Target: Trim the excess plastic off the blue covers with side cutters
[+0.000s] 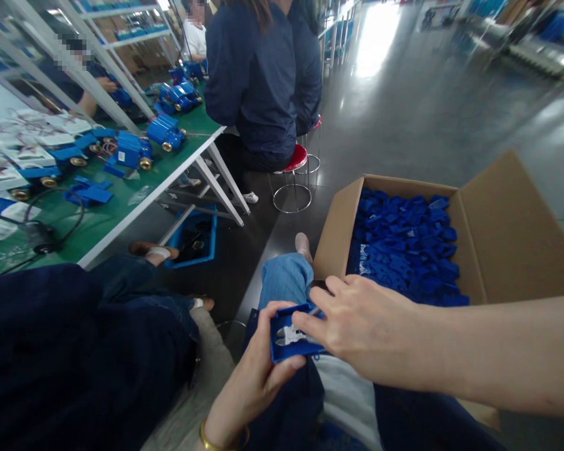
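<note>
Over my lap, my left hand grips a blue plastic housing, fingers along its far side and thumb along its near side. My right hand is closed around a pair of cutting pliers, whose metal jaws lie inside the open face of the housing. The handles are mostly covered by my right fingers. Whether the jaws touch the plastic, I cannot tell. Just beyond my right hand stands an open cardboard box filled with many blue plastic parts.
At the left, a green-topped table carries blue valve assemblies and white units with wires. A blue crate sits beneath it. Co-workers sit along the table, one in a dark jacket on a red stool; another sits close at my left.
</note>
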Motion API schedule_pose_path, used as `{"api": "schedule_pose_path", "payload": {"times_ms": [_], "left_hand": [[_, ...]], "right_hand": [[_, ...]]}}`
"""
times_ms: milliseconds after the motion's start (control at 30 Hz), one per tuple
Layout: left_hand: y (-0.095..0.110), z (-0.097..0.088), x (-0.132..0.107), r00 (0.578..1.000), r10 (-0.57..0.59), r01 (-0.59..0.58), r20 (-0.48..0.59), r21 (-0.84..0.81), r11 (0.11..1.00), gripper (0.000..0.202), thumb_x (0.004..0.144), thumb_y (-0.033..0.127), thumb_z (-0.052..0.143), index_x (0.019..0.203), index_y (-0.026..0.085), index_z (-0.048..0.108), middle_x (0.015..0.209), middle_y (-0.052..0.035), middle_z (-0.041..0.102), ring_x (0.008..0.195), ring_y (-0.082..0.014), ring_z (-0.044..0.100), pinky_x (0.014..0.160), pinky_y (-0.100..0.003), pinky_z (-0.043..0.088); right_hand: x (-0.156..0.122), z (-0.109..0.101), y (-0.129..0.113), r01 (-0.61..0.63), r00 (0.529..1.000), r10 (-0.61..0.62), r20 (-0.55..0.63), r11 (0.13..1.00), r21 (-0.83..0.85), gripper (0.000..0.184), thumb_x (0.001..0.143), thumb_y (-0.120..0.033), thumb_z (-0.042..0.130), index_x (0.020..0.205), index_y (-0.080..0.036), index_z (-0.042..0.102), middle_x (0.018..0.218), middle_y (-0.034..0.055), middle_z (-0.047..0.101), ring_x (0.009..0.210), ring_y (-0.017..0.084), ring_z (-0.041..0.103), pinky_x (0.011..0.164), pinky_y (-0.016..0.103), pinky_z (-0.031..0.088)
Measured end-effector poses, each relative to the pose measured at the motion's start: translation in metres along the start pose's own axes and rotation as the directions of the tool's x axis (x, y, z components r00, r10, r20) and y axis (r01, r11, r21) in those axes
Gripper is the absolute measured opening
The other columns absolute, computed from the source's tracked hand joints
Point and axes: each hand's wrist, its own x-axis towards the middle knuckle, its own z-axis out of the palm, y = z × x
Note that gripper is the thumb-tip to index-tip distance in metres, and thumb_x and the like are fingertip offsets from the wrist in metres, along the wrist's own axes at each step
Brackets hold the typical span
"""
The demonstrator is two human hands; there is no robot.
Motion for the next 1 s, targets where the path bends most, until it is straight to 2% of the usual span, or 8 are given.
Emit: {"api": "schedule_pose_path", "payload": {"times_ms": [367, 567, 667, 767, 833, 900, 933, 1000], "left_hand": [[-0.002, -0.001, 0.005, 1.0, -0.011, 0.011, -0.007, 0.062, 0.998, 0.051, 0.097, 0.033, 0.059, 0.141, 0.036, 0.034, 0.137, -0.0072, 0.053, 0.124, -0.0241, 0.058, 0.106, -0.038, 0.048], [0.001, 0.011, 0.016, 0.989, 0.043, -0.002, -0.142, 0.279, 0.96, 0.047, 0.097, 0.039, 0.058, 0.138, 0.028, 0.037, 0.133, -0.0129, 0.055, 0.123, -0.0287, 0.06, 0.103, -0.047, 0.051], [-0.012, 0.007, 0.025, 0.927, 0.046, 0.127, -0.372, 0.428, 0.895, 0.047, 0.097, 0.047, 0.053, 0.133, 0.018, 0.042, 0.126, -0.0191, 0.058, 0.116, -0.0353, 0.064, 0.095, -0.054, 0.054], [-0.029, -0.013, 0.028, 0.764, -0.047, 0.386, -0.643, 0.397, 0.833, 0.055, 0.094, 0.057, 0.05, 0.124, 0.01, 0.048, 0.116, -0.0241, 0.061, 0.107, -0.0421, 0.067, 0.089, -0.062, 0.055], [-0.035, -0.024, 0.027, 0.711, -0.079, 0.436, -0.698, 0.35, 0.829, 0.057, 0.092, 0.06, 0.051, 0.121, 0.01, 0.049, 0.109, -0.0218, 0.064, 0.1, -0.0407, 0.07, 0.084, -0.061, 0.057], [-0.031, -0.023, 0.027, 0.714, -0.079, 0.394, -0.695, 0.306, 0.866, 0.057, 0.091, 0.06, 0.056, 0.123, 0.014, 0.048, 0.105, -0.016, 0.066, 0.09, -0.0338, 0.073, 0.077, -0.052, 0.061], [-0.026, -0.018, 0.028, 0.717, -0.059, 0.35, -0.694, 0.286, 0.892, 0.057, 0.09, 0.058, 0.06, 0.125, 0.016, 0.047, 0.105, -0.0139, 0.067, 0.088, -0.0307, 0.073, 0.075, -0.048, 0.062], [-0.015, -0.002, 0.032, 0.71, 0.055, 0.227, -0.702, 0.301, 0.926, 0.055, 0.088, 0.054, 0.067, 0.126, 0.019, 0.047, 0.113, -0.0139, 0.066, 0.095, -0.0288, 0.073, 0.078, -0.044, 0.062]], "right_hand": [[0.0, 0.006, 0.005, 0.038, 0.999, -0.039, -0.037, 0.998, -0.047, 0.022, 0.098, -0.024, 0.057, 0.116, -0.017, 0.067, 0.089, 0.0094, 0.069, 0.069, 0.024, 0.065, 0.05, 0.033, 0.031], [0.004, 0.016, -0.003, -0.044, 0.973, 0.006, -0.232, 0.986, -0.158, 0.019, 0.094, -0.017, 0.057, 0.11, -0.019, 0.068, 0.086, 0.0058, 0.065, 0.075, 0.024, 0.061, 0.056, 0.034, 0.038], [0.001, 0.015, -0.006, -0.204, 0.932, 0.087, -0.352, 0.928, -0.312, 0.03, 0.09, -0.01, 0.051, 0.117, -0.017, 0.065, 0.083, 0.0069, 0.062, 0.072, 0.025, 0.058, 0.056, 0.036, 0.038], [-0.008, 0.008, 0.008, -0.437, 0.862, 0.266, -0.43, 0.822, -0.366, 0.038, 0.089, -0.007, 0.046, 0.123, -0.015, 0.06, 0.084, 0.0103, 0.06, 0.073, 0.029, 0.058, 0.057, 0.039, 0.038], [-0.01, 0.01, 0.024, -0.526, 0.794, 0.413, -0.445, 0.835, -0.163, 0.035, 0.093, -0.011, 0.045, 0.125, -0.016, 0.056, 0.09, 0.0119, 0.06, 0.081, 0.032, 0.06, 0.064, 0.042, 0.043], [-0.003, 0.023, 0.034, -0.455, 0.754, 0.546, -0.365, 0.835, 0.309, 0.024, 0.098, -0.023, 0.045, 0.121, -0.018, 0.051, 0.102, 0.0124, 0.061, 0.091, 0.03, 0.062, 0.075, 0.044, 0.049], [0.004, 0.033, 0.035, -0.359, 0.769, 0.58, -0.268, 0.74, 0.569, 0.023, 0.099, -0.03, 0.046, 0.119, -0.019, 0.049, 0.109, 0.0122, 0.061, 0.094, 0.028, 0.064, 0.08, 0.044, 0.051], [0.022, 0.057, 0.027, -0.156, 0.823, 0.562, -0.085, 0.368, 0.917, 0.034, 0.096, -0.047, 0.051, 0.117, -0.021, 0.045, 0.115, 0.0114, 0.06, 0.084, 0.022, 0.066, 0.075, 0.04, 0.055]]}}
